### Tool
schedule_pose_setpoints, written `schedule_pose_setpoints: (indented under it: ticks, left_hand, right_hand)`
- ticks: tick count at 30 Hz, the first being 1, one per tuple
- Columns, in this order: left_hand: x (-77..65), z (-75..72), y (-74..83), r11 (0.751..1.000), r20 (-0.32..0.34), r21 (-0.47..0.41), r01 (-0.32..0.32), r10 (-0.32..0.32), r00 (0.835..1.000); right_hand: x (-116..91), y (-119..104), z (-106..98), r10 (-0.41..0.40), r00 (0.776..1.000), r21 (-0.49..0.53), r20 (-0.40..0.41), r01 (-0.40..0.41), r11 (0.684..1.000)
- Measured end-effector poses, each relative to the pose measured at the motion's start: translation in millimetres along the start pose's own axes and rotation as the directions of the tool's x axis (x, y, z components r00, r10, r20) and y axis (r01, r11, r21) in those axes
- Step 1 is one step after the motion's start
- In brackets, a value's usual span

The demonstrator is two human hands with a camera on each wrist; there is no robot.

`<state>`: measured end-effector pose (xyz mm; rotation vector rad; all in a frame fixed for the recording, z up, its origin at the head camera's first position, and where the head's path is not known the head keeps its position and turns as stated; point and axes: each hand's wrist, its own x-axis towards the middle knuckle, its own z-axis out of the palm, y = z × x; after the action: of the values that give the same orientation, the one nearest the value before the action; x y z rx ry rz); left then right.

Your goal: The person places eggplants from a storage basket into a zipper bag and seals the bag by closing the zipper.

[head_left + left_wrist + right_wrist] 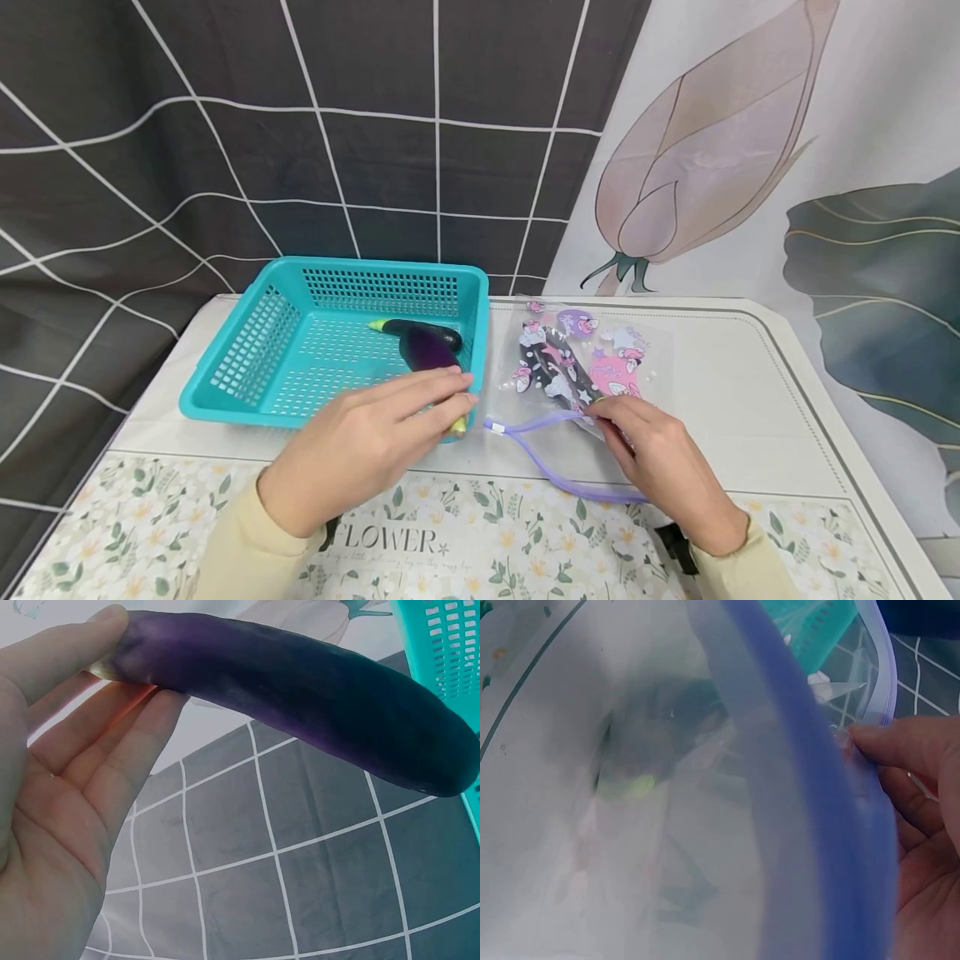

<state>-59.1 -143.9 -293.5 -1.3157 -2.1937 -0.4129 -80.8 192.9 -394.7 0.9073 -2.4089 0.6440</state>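
My left hand pinches a long purple eggplant by its pale stem end between thumb and fingertips. The eggplant's rounded end points away, over the right side of the teal basket. Under it, another dark eggplant with a green tip lies in the basket. To the right is a clear zip bag printed with pink and purple cartoon figures, its purple-edged mouth spread apart. Inside lies a dark eggplant, partly hidden by the prints. My right hand pinches the bag's rim.
A white table carries the basket and bag, with a floral mat along its front. Behind the basket hangs a dark grid-patterned cloth. A pale curtain with a large flower print hangs at the right.
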Motion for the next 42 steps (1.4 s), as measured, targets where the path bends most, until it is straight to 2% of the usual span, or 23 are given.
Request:
schedule_pose_setpoints:
  ticks: [10, 16, 23, 31, 42]
  left_hand:
    - [-1.0, 5.2, 9.8, 0.999, -0.065, -0.025, -0.045, 0.043, 0.997]
    - [-0.4, 7.8, 15.4, 0.995, -0.114, -0.038, -0.093, 0.088, 0.99]
    - [0.0, 9.8, 20.9, 0.984, -0.123, -0.113, -0.138, 0.124, 0.985]
    - [1.4, 12.3, 27.5, 0.973, -0.168, -0.132, -0.187, 0.164, 0.972]
    - [-0.5, 17.4, 36.6, 0.964, -0.169, -0.183, -0.195, 0.164, 0.972]
  right_hand:
    - [-0.3, 1.2, 0.6, 0.005, 1.0, -0.004, 0.005, -0.005, 1.0]
    - [0.8, -0.1, 0.5, -0.009, 1.0, -0.002, -0.007, 0.009, 1.0]
    - [1.7, -2.1, 0.0, -0.016, 0.999, -0.015, -0.03, 0.015, 1.0]
    - [1.8, -2.6, -0.3, -0.014, 0.999, -0.022, -0.037, 0.013, 1.0]
    - [2.2, -2.6, -0.7, -0.018, 0.999, -0.019, -0.034, 0.017, 1.0]
